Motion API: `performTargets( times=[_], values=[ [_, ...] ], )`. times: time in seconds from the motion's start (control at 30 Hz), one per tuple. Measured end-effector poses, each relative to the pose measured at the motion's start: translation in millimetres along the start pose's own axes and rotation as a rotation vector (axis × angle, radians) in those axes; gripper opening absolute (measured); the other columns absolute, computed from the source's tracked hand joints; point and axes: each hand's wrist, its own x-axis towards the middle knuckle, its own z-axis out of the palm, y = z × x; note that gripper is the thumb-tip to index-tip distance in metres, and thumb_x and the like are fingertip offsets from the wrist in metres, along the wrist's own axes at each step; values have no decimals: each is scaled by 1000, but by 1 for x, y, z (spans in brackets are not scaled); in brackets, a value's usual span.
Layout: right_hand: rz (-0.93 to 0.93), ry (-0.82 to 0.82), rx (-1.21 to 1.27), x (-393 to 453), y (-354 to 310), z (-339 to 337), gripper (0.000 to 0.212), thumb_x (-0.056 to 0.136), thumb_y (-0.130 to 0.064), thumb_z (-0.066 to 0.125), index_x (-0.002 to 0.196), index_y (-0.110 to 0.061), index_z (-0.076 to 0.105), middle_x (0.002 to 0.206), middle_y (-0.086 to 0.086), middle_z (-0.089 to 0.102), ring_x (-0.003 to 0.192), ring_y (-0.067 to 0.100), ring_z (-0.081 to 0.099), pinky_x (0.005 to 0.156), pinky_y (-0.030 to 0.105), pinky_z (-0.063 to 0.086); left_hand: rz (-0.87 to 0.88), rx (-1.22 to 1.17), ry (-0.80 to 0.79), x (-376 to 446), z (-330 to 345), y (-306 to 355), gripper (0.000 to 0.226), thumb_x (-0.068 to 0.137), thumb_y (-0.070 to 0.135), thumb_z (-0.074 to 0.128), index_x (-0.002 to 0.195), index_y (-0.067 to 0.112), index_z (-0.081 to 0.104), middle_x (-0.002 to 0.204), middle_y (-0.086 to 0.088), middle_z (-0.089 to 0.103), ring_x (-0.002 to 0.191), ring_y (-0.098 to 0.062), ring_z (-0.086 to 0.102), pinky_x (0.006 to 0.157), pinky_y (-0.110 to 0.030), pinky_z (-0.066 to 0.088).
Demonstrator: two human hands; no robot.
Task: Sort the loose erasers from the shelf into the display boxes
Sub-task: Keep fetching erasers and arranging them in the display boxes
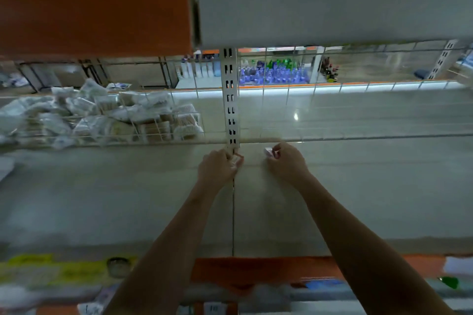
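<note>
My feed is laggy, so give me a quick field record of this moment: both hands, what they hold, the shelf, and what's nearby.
left hand: left hand far back on the shelf by the post, fingers curled on a small pale piece, too blurred to identify
right hand: right hand pinches a small white eraser
shelf: pale grey shelf board, bare around both hands
upright: white slotted metal post just behind the left hand
neighbour: white wire basket of clear-bagged packets, to the left
display boxes: none clearly visible

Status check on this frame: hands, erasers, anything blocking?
Left hand pinching a small white piece by the slotted upright. Right hand pinching a small white eraser. Display boxes not visible. Nothing blocking.
</note>
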Motion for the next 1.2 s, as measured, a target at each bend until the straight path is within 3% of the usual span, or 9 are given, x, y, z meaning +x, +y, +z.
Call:
performTargets(
  times=[0.1, 0.2, 0.3, 0.43, 0.7, 0.87, 1.03, 1.13, 1.2],
  values=[
    [75, -125, 285, -11, -2, -10, 18, 89, -29, 58, 94, -12, 62, 82, 1, 65, 75, 15, 61, 71, 30, 50, 41, -40, -19, -14, -11, -8, 32, 80, 35, 68, 104, 15, 69, 94, -6, 67, 85, -20, 61, 66, -24, 36],
    [145, -271, 671, -27, -14, -15, 14, 88, -5, 50, 90, -6, 64, 85, 14, 66, 66, 17, 65, 67, 26, 57, 64, -91, -17, -33, -22, -20, 32, 83, 26, 66, 113, 16, 66, 106, -6, 65, 91, -18, 60, 71, -24, 41],
    [136, -422, 815, -43, -31, -14, 17, 94, -6, 46, 95, -5, 63, 89, 15, 67, 69, 19, 66, 65, 23, 57, 93, -108, 26, -60, -43, -36, 33, 83, 21, 69, 116, 16, 64, 108, 0, 62, 87, -8, 54, 67, -12, 36],
    [103, -607, 870, -62, -59, -3, 21, 97, -13, 46, 101, -2, 63, 87, 12, 69, 70, 18, 65, 65, 23, 56, 94, -124, 62, -93, -79, -63, 33, 83, 15, 70, 115, 17, 65, 101, 7, 57, 87, -6, 53, 68, 0, 35],
    [-20, -812, 950, -110, -150, 38, 20, 97, -10, 45, 102, -8, 64, 82, 10, 70, 64, 17, 67, 55, 21, 54, -2, -166, 143, -162, -160, -127, 28, 87, 21, 67, 111, 34, 59, 105, 11, 58, 94, -3, 54, 71, -4, 38],
    [-94, -995, 1016, -160, -225, 78, 21, 79, -14, 63, 100, -10, 63, 85, 11, 69, 66, 15, 66, 60, 21, 54, -107, -166, 224, -215, -218, -182, 29, 83, 11, 70, 110, 19, 64, 103, 5, 59, 93, -9, 56, 71, -1, 35],
    [-296, -1007, 876, -218, -310, 137, 32, 78, 10, 61, 95, -17, 57, 84, 7, 65, 65, 7, 63, 59, 18, 52, -190, -158, 267, -279, -286, -256, 33, 83, 11, 70, 112, 24, 62, 108, 4, 61, 87, -1, 55, 70, -1, 35],
    [-381, -978, 809, -248, -356, 174, 27, 80, 2, 65, 95, -20, 57, 86, 5, 67, 66, 5, 63, 59, 18, 51, -232, -147, 290, -310, -322, -302, 33, 84, 15, 69, 107, 35, 58, 106, 6, 60, 84, 9, 54, 71, -3, 36],
    [-413, -966, 757, -264, -383, 197, 26, 79, -5, 69, 97, -19, 57, 92, 5, 67, 74, 10, 64, 66, 24, 52, -265, -144, 307, -324, -342, -330, 32, 84, 19, 69, 108, 37, 59, 107, 8, 61, 87, 8, 54, 71, -4, 37]
  ],
)
